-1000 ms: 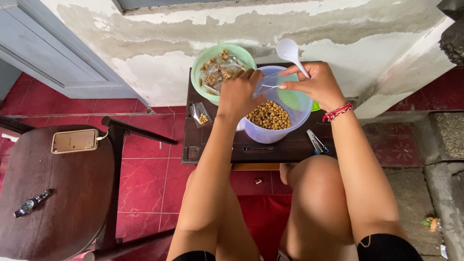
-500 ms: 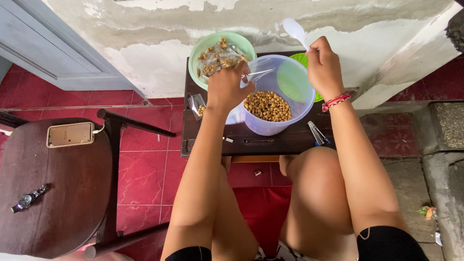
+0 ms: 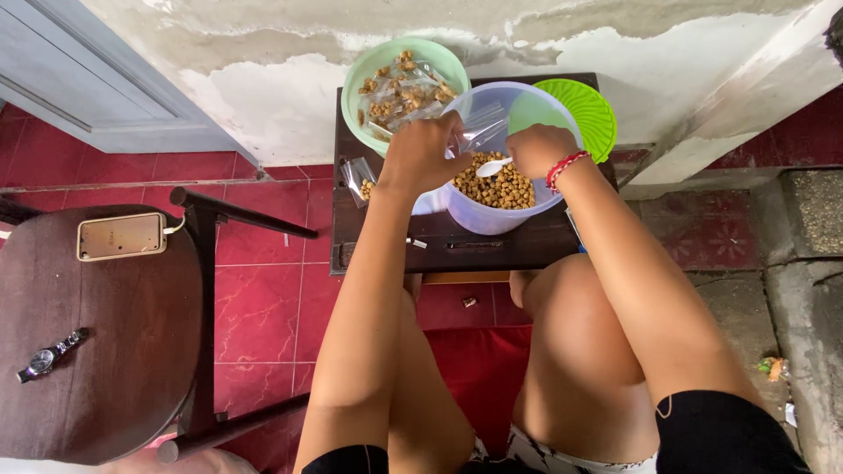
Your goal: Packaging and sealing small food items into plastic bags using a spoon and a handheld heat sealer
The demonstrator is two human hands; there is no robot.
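Note:
My left hand (image 3: pixel 420 156) holds a small clear plastic bag (image 3: pixel 479 132) open over the rim of a translucent lavender tub (image 3: pixel 492 216) filled with brown fried nuts (image 3: pixel 509 190). My right hand (image 3: pixel 537 149), with a red bracelet at the wrist, grips a white plastic spoon (image 3: pixel 492 166) whose bowl dips into the nuts inside the tub. A light green bowl (image 3: pixel 369 70) holding several filled clear packets stands behind my left hand. One filled packet (image 3: pixel 361 181) lies on the dark low table (image 3: pixel 474 250) to the left of the tub.
A bright green lid (image 3: pixel 584 112) leans behind the tub against the peeling wall. A metal stapler is partly hidden under my right forearm. On the left, a round dark chair seat (image 3: pixel 114 351) carries a phone (image 3: pixel 121 235) and a wristwatch (image 3: pixel 44 358). The floor is red tile.
My right hand has come down from above the tub and lowered the spoon into the nuts. My left hand stays at the rim with the bag. The view has shifted slightly.

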